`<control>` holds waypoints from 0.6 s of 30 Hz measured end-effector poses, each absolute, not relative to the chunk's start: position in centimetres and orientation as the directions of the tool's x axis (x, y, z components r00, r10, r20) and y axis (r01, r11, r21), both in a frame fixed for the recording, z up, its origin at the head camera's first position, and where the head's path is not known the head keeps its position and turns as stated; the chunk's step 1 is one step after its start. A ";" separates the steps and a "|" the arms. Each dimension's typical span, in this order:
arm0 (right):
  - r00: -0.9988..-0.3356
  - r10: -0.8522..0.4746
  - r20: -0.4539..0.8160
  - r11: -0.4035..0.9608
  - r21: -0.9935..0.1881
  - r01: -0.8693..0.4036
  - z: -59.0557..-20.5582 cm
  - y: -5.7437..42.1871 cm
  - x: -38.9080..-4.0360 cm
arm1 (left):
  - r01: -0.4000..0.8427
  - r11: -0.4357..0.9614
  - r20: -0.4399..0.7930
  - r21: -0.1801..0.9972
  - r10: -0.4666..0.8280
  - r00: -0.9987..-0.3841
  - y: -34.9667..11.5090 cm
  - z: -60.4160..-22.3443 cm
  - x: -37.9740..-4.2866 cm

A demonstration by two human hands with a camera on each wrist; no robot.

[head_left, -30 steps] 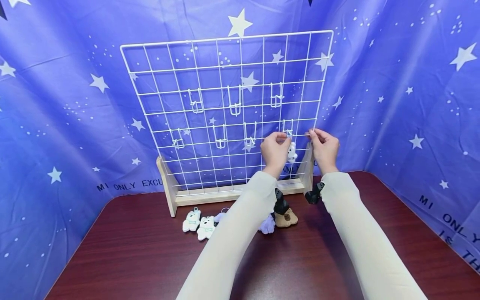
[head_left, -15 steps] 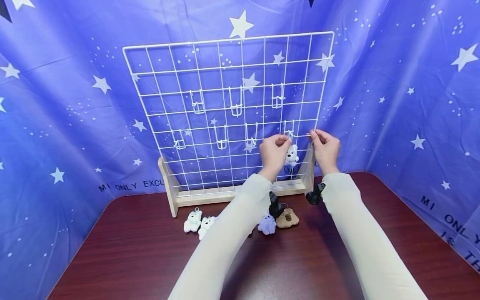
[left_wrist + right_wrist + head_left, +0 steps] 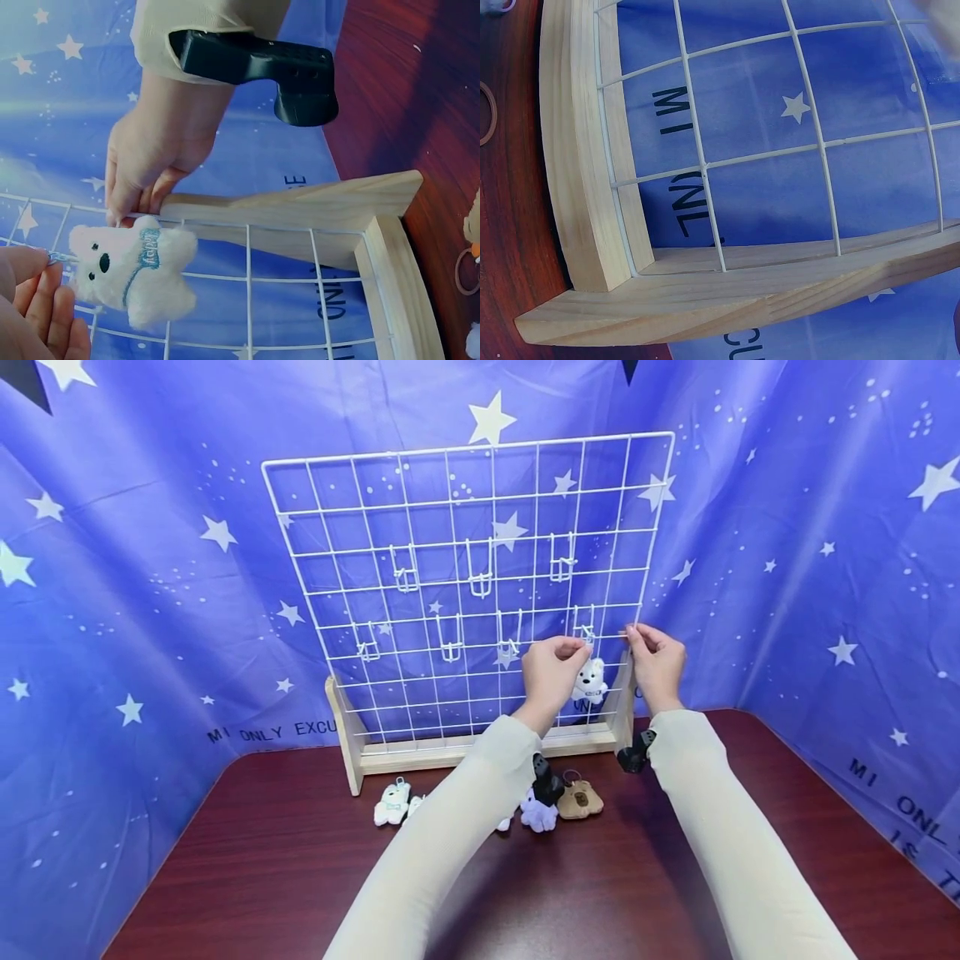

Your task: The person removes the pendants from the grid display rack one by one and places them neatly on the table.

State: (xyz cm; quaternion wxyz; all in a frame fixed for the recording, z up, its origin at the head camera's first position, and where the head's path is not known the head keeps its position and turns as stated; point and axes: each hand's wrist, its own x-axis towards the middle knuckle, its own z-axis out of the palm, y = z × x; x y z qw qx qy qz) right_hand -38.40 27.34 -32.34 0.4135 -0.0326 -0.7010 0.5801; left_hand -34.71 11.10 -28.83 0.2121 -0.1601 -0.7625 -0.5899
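My left hand [image 3: 551,675] pinches the small blue clasp [image 3: 54,257] of a white plush bear keychain [image 3: 591,682]. The bear hangs upright below the fingertips, in front of the white wire grid [image 3: 468,449], with a blue lettered collar showing in the left wrist view. Just above those fingertips is a white wire hook [image 3: 584,628], the rightmost of the lower row. With thumb and fingers, my right hand [image 3: 660,667] grips the right edge wire of the grid. The right wrist view shows mostly the lower grid and wooden stand.
A wooden stand [image 3: 420,760] holds the grid upright on the dark red table [image 3: 600,893]. Several plush keychains lie in front, including a white bear [image 3: 393,802], a purple one [image 3: 538,814] and a brown one [image 3: 581,800]; my left sleeve hides others. More hooks [image 3: 481,578] hang on the grid.
The bear has come down slightly below the hook and turned more to face the head camera. My left hand still pinches its clasp, the right stays at the grid edge. The head view shifted slightly.
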 end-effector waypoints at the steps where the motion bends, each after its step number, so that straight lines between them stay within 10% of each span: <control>1: -0.656 0.525 0.542 0.324 -0.840 -0.435 -32.3 27.3 -38.4 | 0.492 0.248 0.509 0.835 -0.005 -0.861 11.1 -28.7 -34.6; 18: -0.654 0.518 0.551 0.334 -0.834 -0.439 -32.5 27.6 -38.6 | 0.498 0.069 0.493 0.865 0.077 -0.867 7.4 -28.2 -31.5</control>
